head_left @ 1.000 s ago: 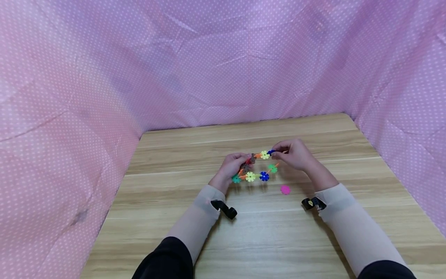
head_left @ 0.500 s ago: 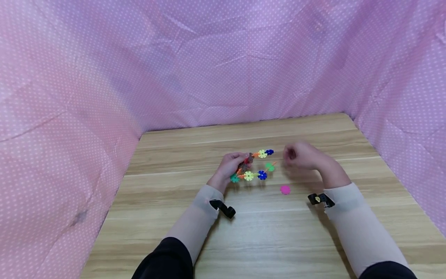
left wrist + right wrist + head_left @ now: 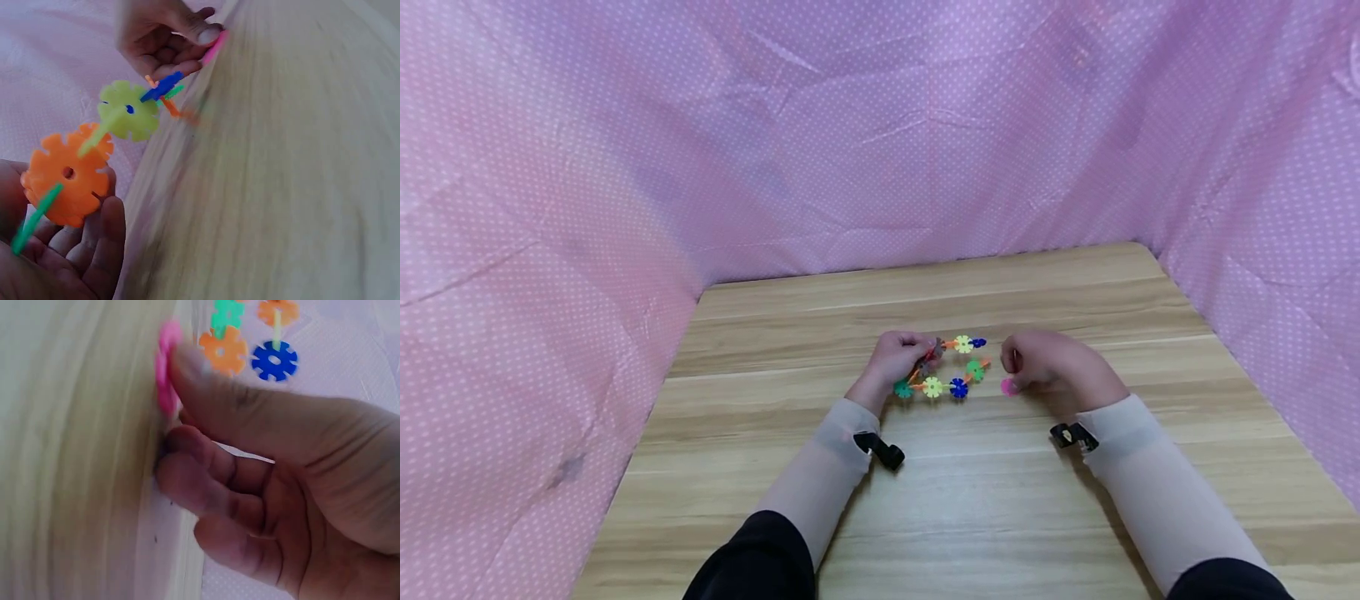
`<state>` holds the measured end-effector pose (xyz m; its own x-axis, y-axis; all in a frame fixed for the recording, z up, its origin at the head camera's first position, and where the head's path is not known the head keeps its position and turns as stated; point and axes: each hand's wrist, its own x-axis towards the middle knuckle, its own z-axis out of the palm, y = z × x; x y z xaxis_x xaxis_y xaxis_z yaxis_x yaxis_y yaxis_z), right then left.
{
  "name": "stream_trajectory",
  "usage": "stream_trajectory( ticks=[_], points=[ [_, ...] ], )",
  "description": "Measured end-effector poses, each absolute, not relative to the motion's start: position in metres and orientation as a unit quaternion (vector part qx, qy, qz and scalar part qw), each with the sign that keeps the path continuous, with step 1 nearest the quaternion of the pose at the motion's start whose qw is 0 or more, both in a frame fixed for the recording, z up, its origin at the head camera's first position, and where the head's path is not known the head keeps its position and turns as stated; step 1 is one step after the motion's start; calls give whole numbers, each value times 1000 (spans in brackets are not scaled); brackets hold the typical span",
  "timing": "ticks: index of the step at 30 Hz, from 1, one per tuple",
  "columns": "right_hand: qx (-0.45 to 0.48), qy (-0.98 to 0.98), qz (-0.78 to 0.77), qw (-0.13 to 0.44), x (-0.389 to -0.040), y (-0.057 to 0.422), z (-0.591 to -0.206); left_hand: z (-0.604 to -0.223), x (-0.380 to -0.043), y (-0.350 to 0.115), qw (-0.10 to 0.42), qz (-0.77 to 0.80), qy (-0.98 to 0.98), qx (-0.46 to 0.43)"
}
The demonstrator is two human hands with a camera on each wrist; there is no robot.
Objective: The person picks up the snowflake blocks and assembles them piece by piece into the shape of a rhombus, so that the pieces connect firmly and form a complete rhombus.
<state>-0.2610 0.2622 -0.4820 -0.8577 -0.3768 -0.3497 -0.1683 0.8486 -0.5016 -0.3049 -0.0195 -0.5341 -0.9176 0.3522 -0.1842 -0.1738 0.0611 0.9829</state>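
Observation:
In the head view my left hand (image 3: 895, 362) grips a chain of notched plastic discs near its bend. The chain's two arms reach right, one ending in a blue disc (image 3: 978, 342), the other in a green disc (image 3: 976, 370) with an orange piece. An orange disc (image 3: 69, 181) rests over the left fingers in the left wrist view. My right hand (image 3: 1048, 367) pinches a pink notched disc (image 3: 167, 369) at its edge, right of the chain's open side. The thumb lies against the disc; the index finger is mostly hidden behind it.
Both hands work above a wood-grain table (image 3: 955, 517). A pink dotted cloth (image 3: 880, 133) hangs behind the table and along its sides. A black camera mount sits on each wrist.
My right hand has let go of the chain's blue end, moved back and down, and taken hold of the pink disc, shifting it slightly. The left hand keeps the chain, which dips a little.

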Motion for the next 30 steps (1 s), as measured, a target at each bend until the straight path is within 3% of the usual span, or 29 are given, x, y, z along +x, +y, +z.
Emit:
stream_trajectory(
  ticks=[6,21,30],
  points=[
    [-159,952,-204,165,-268,268,-483,-536,-307,-18,127,592,791,82],
    [-156,951,-231,137,-275,272,-488,-523,-308,-25,47,401,908,113],
    [-146,949,-241,143,-282,272,-496,-515,-299,-8,79,363,896,244]
  ],
)
